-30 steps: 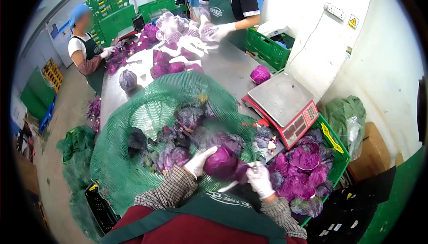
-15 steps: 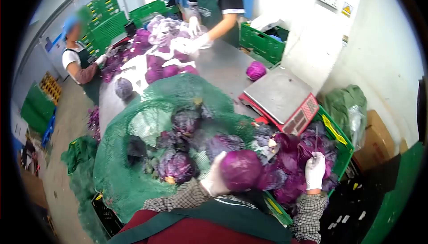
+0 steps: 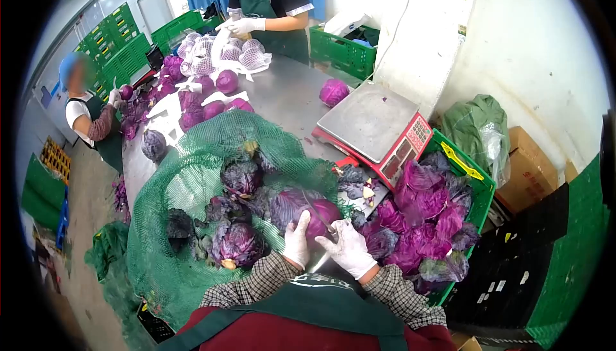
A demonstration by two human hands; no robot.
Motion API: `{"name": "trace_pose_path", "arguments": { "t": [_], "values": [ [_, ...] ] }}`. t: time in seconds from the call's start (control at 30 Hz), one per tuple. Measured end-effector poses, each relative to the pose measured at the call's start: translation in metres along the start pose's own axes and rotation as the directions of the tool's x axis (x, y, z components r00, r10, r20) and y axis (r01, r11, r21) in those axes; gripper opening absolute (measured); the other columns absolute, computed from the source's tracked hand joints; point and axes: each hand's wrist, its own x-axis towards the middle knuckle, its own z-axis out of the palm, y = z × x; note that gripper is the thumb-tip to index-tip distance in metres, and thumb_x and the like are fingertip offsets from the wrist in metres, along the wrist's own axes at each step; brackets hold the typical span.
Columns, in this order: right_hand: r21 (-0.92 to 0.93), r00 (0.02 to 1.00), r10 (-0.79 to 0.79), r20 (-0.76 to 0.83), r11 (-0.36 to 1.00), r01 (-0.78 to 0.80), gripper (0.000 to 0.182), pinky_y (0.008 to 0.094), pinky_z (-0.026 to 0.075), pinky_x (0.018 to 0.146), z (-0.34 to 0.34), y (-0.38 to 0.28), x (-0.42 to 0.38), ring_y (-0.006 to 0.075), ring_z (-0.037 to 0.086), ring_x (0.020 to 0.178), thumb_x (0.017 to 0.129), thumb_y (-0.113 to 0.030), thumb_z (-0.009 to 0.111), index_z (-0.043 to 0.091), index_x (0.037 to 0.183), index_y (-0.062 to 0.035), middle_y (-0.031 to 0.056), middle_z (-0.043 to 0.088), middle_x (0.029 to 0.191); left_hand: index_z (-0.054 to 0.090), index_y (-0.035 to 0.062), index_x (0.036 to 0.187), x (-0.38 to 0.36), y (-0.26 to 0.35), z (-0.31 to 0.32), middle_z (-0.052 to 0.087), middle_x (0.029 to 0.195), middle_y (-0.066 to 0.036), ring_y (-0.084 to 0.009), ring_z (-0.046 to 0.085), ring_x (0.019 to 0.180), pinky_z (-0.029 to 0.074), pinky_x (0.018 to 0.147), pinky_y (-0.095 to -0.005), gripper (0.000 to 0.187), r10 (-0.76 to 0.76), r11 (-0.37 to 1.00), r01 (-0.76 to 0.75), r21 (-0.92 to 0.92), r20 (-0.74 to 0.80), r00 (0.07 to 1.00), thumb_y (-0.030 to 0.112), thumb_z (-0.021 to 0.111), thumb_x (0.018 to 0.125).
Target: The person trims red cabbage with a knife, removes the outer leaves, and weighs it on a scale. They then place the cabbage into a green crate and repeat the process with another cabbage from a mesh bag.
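My gloved left hand [image 3: 296,242] is against the near left side of a red cabbage [image 3: 324,215], which lies at the mouth of the net. My gloved right hand [image 3: 348,247] grips a knife [image 3: 316,208], its thin blade pointing up and away across the cabbage. The fingers of that hand partly hide the handle. Directly left, several untrimmed cabbages [image 3: 237,243] with dark outer leaves lie in an open green mesh bag [image 3: 151,248]. Loose purple leaves [image 3: 417,245] fill the green crate [image 3: 486,190] to my right.
A red scale [image 3: 369,123] with a steel plate stands on the metal table [image 3: 289,94], beside a single cabbage [image 3: 334,92]. Across the table a person [image 3: 273,4] handles netted cabbages [image 3: 205,56]. Another person [image 3: 90,110] works at the far left. Cardboard boxes [image 3: 529,165] stand right.
My right hand has come left from the leaf-filled crate with the knife to the cabbage. My left hand has moved slightly away from me with the cabbage. The view has shifted.
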Motion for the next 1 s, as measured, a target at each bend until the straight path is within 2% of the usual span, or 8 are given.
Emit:
{"name": "trace_pose_path", "arguments": {
  "t": [0.3, 0.4, 0.5, 0.57, 0.67, 0.73, 0.9, 1.0],
  "values": [
    [0.0, 0.944, 0.04, -0.327, 0.999, -0.042, 0.008, 0.0393, 0.052, 0.067, -0.039, 0.051, -0.002, 0.0338, 0.062, 0.072, 0.083, -0.01, 0.063, 0.061, 0.088, -0.0033, 0.0166, 0.061, 0.078, 0.045, 0.0048, 0.134, -0.004, 0.035, -0.019, 0.052, 0.133, -0.014, -0.031, 0.052, 0.121, 0.041, 0.105, -0.049, 0.069, -0.264, 0.951, 0.303, -0.054, 0.362, 0.894, 0.048, 0.065, 0.085],
    [0.134, 0.843, 0.15, -0.517, 0.987, -0.094, 0.006, 0.0308, 0.051, 0.07, -0.08, 0.121, -0.006, 0.0158, 0.059, 0.073, 0.087, -0.005, 0.059, 0.059, 0.091, -0.0005, 0.01, 0.061, 0.081, 0.041, 0.0056, 0.138, -0.022, 0.058, -0.022, 0.05, 0.135, -0.015, -0.0308, 0.049, 0.124, 0.04, 0.106, -0.0481, 0.076, -0.225, 0.933, 0.342, -0.107, 0.569, 0.791, 0.054, 0.062, 0.084],
    [0.256, 0.788, 0.228, -0.571, 0.962, -0.092, 0.036, 0.0307, 0.048, 0.091, -0.101, 0.127, -0.012, 0.0192, 0.057, 0.101, 0.085, -0.001, 0.066, 0.049, 0.116, 0.003, 0.0112, 0.058, 0.11, 0.034, 0.0021, 0.142, -0.02, 0.072, -0.02, 0.051, 0.13, -0.016, -0.0263, 0.05, 0.122, 0.041, 0.105, -0.0421, 0.086, 0.015, 0.977, -0.13, 0.171, 0.548, 0.836, 0.034, 0.077, 0.075],
    [0.349, 0.82, 0.275, -0.503, 0.932, -0.098, 0.039, 0.0316, 0.046, 0.095, -0.094, 0.088, -0.005, 0.0209, 0.055, 0.109, 0.083, 0.0, 0.068, 0.049, 0.117, 0.0039, 0.0149, 0.055, 0.119, 0.031, -0.0019, 0.142, -0.018, 0.071, -0.01, 0.048, 0.132, -0.016, -0.0225, 0.049, 0.12, 0.041, 0.104, -0.0382, 0.1, 0.231, 0.733, -0.528, 0.428, 0.574, 0.786, 0.018, 0.088, 0.062],
    [0.417, 0.979, 0.173, -0.108, 0.902, -0.113, 0.046, 0.0216, 0.048, 0.058, -0.07, 0.031, 0.001, 0.0085, 0.056, 0.071, 0.089, -0.01, 0.065, 0.047, 0.131, -0.0007, 0.0058, 0.059, 0.109, 0.032, -0.0019, 0.141, -0.012, 0.064, -0.002, 0.046, 0.133, -0.021, -0.0349, 0.046, 0.125, 0.037, 0.107, -0.0414, 0.108, 0.228, -0.112, -0.855, 0.507, 0.85, 0.475, 0.039, 0.087, 0.058],
    [0.317, 0.995, 0.079, -0.06, 0.947, -0.056, 0.047, 0.022, 0.047, 0.056, -0.031, 0.042, -0.001, 0.0087, 0.055, 0.066, 0.091, -0.015, 0.063, 0.047, 0.133, 0.0002, 0.0076, 0.06, 0.113, 0.032, -0.0035, 0.141, -0.007, 0.052, -0.004, 0.043, 0.134, -0.024, -0.0415, 0.042, 0.126, 0.035, 0.107, -0.0463, 0.112, 0.118, -0.231, -0.909, 0.346, 0.938, 0.327, 0.044, 0.086, 0.055],
    [0.207, 0.997, -0.077, 0.005, 0.975, 0.074, 0.045, 0.0385, 0.042, 0.101, -0.01, 0.022, -0.013, 0.0345, 0.051, 0.12, 0.096, -0.025, 0.054, 0.049, 0.129, 0.0048, 0.0249, 0.054, 0.125, 0.004, -0.008, 0.147, -0.028, 0.07, 0.005, 0.015, 0.15, -0.031, -0.046, 0.016, 0.14, 0.016, 0.116, -0.0462, 0.139, -0.059, -0.263, -0.759, 0.595, 0.776, 0.628, 0.053, 0.086, 0.053],
    [0.104, 0.984, -0.176, -0.018, 0.979, 0.177, 0.041, 0.039, 0.044, 0.099, -0.007, 0.028, -0.017, 0.037, 0.053, 0.116, 0.097, -0.021, 0.052, 0.049, 0.127, 0.006, 0.0264, 0.053, 0.125, 0.003, -0.0066, 0.147, -0.026, 0.052, -0.001, 0.011, 0.151, -0.033, -0.0474, 0.017, 0.139, 0.017, 0.114, -0.0511, 0.138, 0.053, -0.092, -0.709, 0.699, 0.715, 0.697, 0.056, 0.084, 0.054]
  ]
}}
